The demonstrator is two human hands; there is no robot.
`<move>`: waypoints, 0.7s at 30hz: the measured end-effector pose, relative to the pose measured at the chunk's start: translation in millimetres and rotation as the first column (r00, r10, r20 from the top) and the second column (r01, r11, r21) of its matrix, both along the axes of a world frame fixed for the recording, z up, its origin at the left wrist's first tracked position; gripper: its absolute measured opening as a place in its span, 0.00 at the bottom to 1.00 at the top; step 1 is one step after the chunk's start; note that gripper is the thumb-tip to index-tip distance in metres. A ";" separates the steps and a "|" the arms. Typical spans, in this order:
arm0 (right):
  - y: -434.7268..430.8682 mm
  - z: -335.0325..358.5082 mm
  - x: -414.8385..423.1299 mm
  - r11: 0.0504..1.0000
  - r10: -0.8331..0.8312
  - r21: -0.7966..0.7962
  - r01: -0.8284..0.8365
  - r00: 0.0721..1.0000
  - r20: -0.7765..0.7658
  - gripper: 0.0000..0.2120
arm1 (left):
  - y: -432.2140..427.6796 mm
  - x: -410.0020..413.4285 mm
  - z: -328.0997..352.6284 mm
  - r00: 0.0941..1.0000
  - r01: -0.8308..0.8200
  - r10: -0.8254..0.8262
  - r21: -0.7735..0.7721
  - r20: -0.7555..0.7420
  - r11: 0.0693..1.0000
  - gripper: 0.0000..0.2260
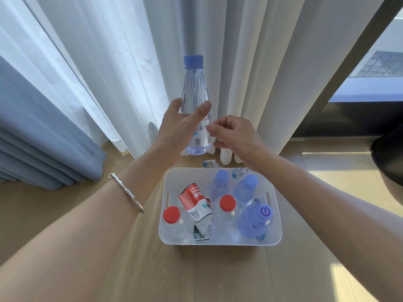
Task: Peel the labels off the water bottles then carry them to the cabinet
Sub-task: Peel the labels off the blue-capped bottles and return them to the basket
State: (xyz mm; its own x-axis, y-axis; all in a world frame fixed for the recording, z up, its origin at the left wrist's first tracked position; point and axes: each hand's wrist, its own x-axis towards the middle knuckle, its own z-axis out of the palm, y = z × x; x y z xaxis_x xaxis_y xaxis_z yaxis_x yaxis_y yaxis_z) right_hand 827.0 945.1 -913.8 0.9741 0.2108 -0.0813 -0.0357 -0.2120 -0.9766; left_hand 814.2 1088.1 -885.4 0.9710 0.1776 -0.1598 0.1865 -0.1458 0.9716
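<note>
Bottles, five capped, stand in white bin point(220, 241) on wood floor point(130, 269); peeled red label point(195, 202) among them. Above, left hand point(182, 125) fingers clamped on blue-capped bottle point(195, 88), upright. Right hand point(234, 136) fingertips pinched together at its lower side. Label scraps point(210, 163) just beyond bin. White curtain point(239, 62) behind.

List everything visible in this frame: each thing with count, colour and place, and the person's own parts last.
Held bottle: one, clear, blue cap, upright above the floor.
Basket: one, white, on the wood floor.
Red-capped bottles: two, clear, in basket.
Blue-capped bottles: three, in basket.
Peeled label: one, red and white, in basket.
Label scraps: pale, on the floor behind basket.
Curtains: white sheer, blue at left.
Bracelet: one, silver, left wrist.
Left hand: gripping the held bottle.
Right hand: fingers at bottle's label.
</note>
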 end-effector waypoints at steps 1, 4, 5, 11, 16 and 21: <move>-0.2 0.2 1.0 1.000 -0.007 0.000 0.007 1.000 -0.003 0.06 | -1.1 0.4 -0.6 1.000 0.000 0.000 0.005 0.004 1.000 0.24; -0.5 -1.4 4.9 0.999 -0.022 0.025 0.023 0.998 -0.056 0.06 | -2.3 2.0 -0.8 1.000 0.008 -0.008 0.001 -0.003 1.000 0.27; -0.7 -2.6 6.5 0.999 -0.022 0.035 0.025 0.996 -0.083 0.06 | -2.2 3.1 -1.1 1.000 0.009 -0.010 -0.007 -0.008 1.000 0.27; -6.2 -5.3 18.4 0.986 -0.042 0.149 0.075 0.977 -0.211 0.06 | 3.1 11.0 -4.6 0.998 -0.001 -0.005 -0.101 -0.061 0.995 0.27; -9.3 -8.9 20.8 0.977 -0.056 0.186 0.101 0.972 -0.230 0.05 | 4.0 20.1 -10.9 0.998 0.009 -0.016 -0.118 -0.063 0.993 0.22; -1.5 -11.5 13.3 0.994 -0.041 0.094 0.056 0.988 -0.150 0.11 | 6.0 24.0 -20.0 0.997 -0.013 0.002 -0.156 -0.075 0.988 0.24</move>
